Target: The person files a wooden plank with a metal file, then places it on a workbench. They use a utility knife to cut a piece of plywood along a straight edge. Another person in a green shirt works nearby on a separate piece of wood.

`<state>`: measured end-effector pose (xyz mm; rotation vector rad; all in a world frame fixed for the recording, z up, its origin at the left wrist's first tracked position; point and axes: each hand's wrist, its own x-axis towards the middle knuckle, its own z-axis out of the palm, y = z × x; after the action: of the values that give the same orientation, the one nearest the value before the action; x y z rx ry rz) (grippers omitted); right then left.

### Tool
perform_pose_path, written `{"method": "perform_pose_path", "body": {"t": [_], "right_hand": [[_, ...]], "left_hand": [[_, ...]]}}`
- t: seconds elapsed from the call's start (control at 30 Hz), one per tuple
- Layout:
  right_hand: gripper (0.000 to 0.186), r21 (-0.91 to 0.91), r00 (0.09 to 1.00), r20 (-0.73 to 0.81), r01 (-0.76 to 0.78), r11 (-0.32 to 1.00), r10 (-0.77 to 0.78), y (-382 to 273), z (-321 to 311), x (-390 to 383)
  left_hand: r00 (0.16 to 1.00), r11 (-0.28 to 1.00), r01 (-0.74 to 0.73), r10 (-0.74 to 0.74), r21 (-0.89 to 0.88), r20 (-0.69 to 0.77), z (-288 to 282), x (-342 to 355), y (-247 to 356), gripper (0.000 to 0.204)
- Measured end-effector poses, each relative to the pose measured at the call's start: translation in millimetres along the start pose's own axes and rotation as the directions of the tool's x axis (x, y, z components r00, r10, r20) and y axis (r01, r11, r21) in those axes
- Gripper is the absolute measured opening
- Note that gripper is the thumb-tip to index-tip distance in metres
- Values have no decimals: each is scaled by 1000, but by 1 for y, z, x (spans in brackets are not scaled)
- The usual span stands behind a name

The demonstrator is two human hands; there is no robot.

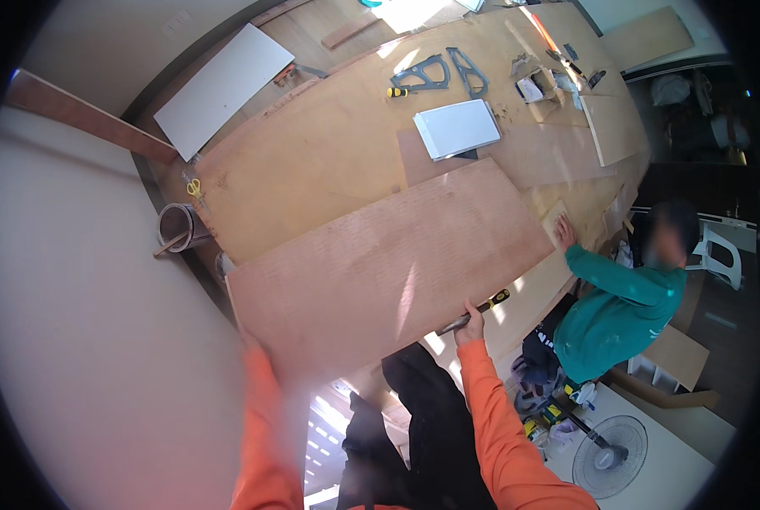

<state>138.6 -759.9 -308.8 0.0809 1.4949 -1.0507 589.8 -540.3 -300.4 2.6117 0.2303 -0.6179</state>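
A large reddish plywood board (380, 255) spans the bench in front of me. My left hand (249, 344) is at its near left end, closed on the edge and partly washed out by haze. My right hand (470, 323) is closed at the near right edge, against a metal tool with a yellow-and-black handle (499, 297); whether it grips the tool too is hard to tell. To the right, a co-worker in green (618, 314) has a hand (564, 229) on a small pale wood piece (554, 212).
The worktable (295, 170) carries a white panel (456, 127), grey brackets (427, 72), yellow scissors (194, 187) and a cardboard box (546, 106). A bucket (180, 225) stands by the left wall. At lower right are a fan (609, 455), power tools (554, 412) and a white chair (720, 259).
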Motion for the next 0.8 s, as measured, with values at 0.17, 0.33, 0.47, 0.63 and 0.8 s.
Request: {"method": "perform_pose_path", "body": {"t": [0.17, 0.33, 0.47, 0.63, 0.8], "right_hand": [[24, 13, 1000, 10, 11, 1000, -11, 4, 31, 38], [24, -63, 996, -66, 58, 996, -63, 2, 83, 72], [27, -119, 993, -33, 112, 987, -117, 9, 130, 124], [41, -351, 925, -216, 224, 909, -311, 31, 154, 178], [37, -333, 957, -51, 253, 908, -286, 28, 133, 184]], "left_hand": [[997, 997, 72, -72, 38, -8, 41, 41, 13, 88], [992, 989, 113, -108, 94, -61, 80, 76, 24, 88], [988, 992, 116, -111, 43, -104, 117, 102, 42, 89], [1000, 994, 0, 2, -106, 20, 169, 134, 37, 87], [988, 979, -9, 41, -206, 151, 188, 148, 9, 91]]}}
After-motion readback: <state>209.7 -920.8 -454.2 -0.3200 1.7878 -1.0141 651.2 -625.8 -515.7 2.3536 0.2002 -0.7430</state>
